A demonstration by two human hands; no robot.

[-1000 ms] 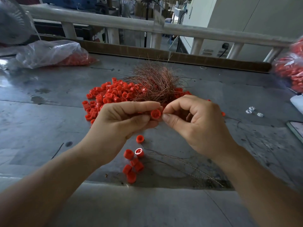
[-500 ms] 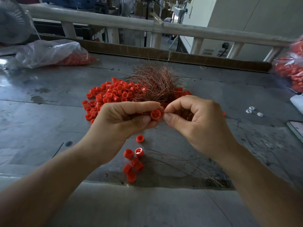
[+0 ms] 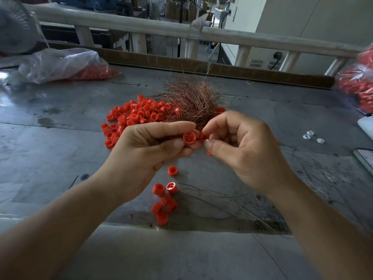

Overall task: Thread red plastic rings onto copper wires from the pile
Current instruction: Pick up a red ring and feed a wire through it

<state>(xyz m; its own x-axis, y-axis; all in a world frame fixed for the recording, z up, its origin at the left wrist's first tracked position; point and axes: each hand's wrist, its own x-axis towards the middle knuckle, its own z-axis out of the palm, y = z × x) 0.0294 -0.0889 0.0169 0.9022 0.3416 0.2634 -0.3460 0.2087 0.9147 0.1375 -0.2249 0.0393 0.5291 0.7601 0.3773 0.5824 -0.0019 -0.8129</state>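
Hands meet above the middle of the grey table (image 3: 60,154). The left hand (image 3: 145,150) pinches one red ring (image 3: 189,137) between thumb and fingers, its open end turned to the camera. The right hand (image 3: 242,150) is touching close beside it, thumb and forefinger pinched on something small and red; whether it is a second ring or a wire I cannot tell. Behind the hands lie the pile of red rings (image 3: 137,116) and the tangle of copper wires (image 3: 191,100), touching each other. Below the hands are seven loose rings (image 3: 164,201), with some thin wires (image 3: 222,201) beside them. Two plastic bags of red pieces are at the table's sides, left bag (image 3: 64,65) and right bag (image 3: 357,85). Three small white parts (image 3: 312,136) lie at right.
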